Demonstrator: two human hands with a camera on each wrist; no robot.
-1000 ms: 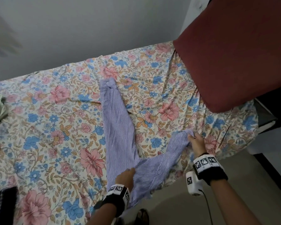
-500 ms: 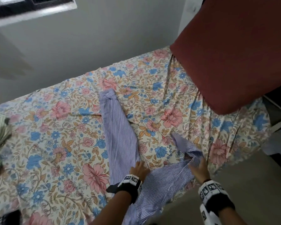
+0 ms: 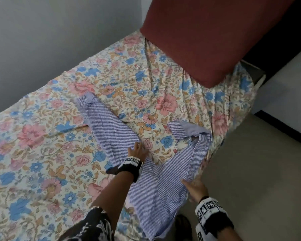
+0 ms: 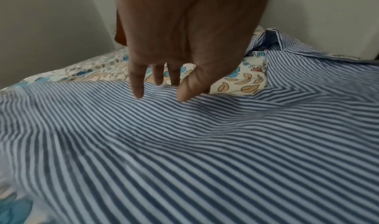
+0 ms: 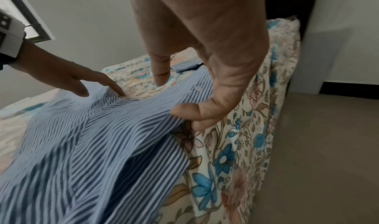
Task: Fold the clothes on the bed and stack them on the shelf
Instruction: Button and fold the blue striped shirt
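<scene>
A blue-and-white striped shirt [image 3: 156,188] lies spread on the floral bed sheet [image 3: 42,153], its lower part hanging over the near edge. One sleeve [image 3: 101,122] runs away to the upper left, and the collar [image 3: 189,129] sits at the right. My left hand [image 3: 137,151] rests flat on the shirt [image 4: 184,146] where sleeve meets body, its fingers [image 4: 137,91] straight. My right hand [image 3: 193,186] is at the shirt's right edge by the bed side. In the right wrist view this hand [image 5: 176,98] pinches the raised shirt fabric [image 5: 82,146] in its curled fingers [image 5: 192,112].
A large dark red cushion [image 3: 215,32] lies on the far right end of the bed. A grey wall [image 3: 50,40] runs behind the bed. Beige floor [image 3: 259,171] lies to the right, and a dark sandal [image 3: 182,225] shows near the bed edge.
My right hand has left the collar and slid back along the shirt's right edge toward me. My left hand has moved further up onto the shirt. The view has shifted right.
</scene>
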